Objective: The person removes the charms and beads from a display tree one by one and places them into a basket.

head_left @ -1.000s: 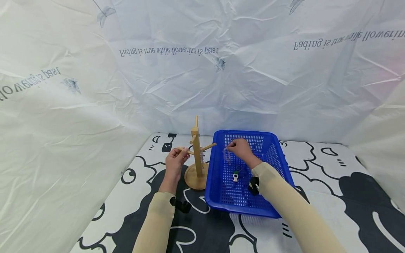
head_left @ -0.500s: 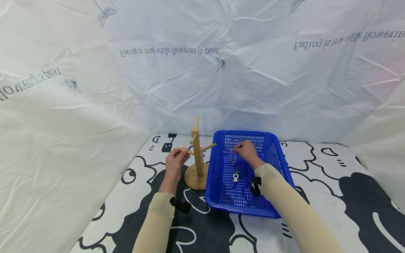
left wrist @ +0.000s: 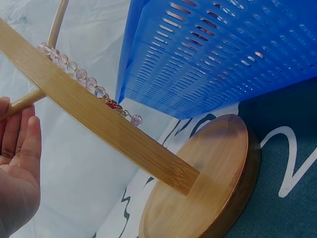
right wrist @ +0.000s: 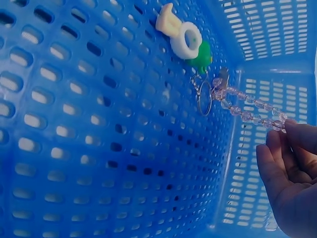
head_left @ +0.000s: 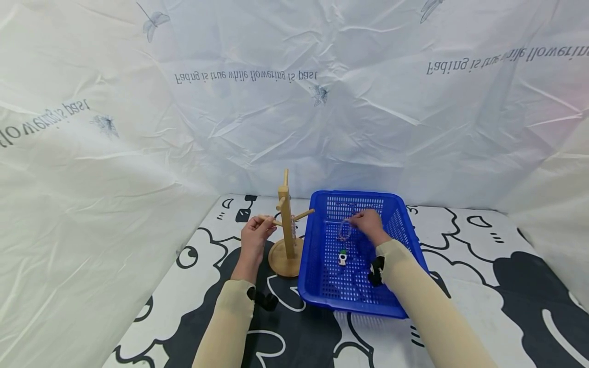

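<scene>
My left hand [head_left: 254,236] pinches the end of a left-hand peg on a wooden stand [head_left: 287,225] with a round base. A beaded bracelet [left wrist: 81,75] with a small red charm hangs on another peg, along the post, in the left wrist view. Inside the blue basket [head_left: 317,301], thumb and fingers of my right hand [head_left: 368,224] pinch one end of a pink and clear beaded bracelet [right wrist: 255,111]; its loop hangs down. Close to the loop's lower end lies a keychain [right wrist: 187,42] with a metal ring, a white ring-shaped part and a green part.
The basket stands just right of the wooden stand, its rim near a right-hand peg. Under both lies a black-and-white patterned cloth [head_left: 465,266]. A white plastic sheet [head_left: 294,133] with printed lettering rises behind and at the sides.
My right hand has moved to the right and slightly down within the basket, carrying the bracelet, whose loop now shows wider. The left hand has stayed on the peg.
</scene>
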Motion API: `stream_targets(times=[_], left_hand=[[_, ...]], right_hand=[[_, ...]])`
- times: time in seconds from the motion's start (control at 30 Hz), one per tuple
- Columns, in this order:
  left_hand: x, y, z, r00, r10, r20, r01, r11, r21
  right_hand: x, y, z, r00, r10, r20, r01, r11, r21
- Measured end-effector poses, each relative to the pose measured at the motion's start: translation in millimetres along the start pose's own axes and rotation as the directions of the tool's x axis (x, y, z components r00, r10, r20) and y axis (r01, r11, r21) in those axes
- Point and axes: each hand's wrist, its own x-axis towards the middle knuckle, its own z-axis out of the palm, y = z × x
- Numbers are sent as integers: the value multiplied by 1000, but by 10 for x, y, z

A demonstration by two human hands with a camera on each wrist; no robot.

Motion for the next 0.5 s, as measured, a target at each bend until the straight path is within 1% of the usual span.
stream_targets(times=[0.1,0.33,0.5], left_hand=[[3,2,4,1000,-2,-2,2,1000,5],[2,3,6,1000,-1,-7,2,1000,8],[2,8,-2,1000,-5,-3,5,1000,17]], right_hand=[[-4,24,-23,1000,18,-2,-18,1000,16],[-2,99,-60,996,86,-11,-83,985,152],[73,174,-72,989,148,2,-147,977,158]])
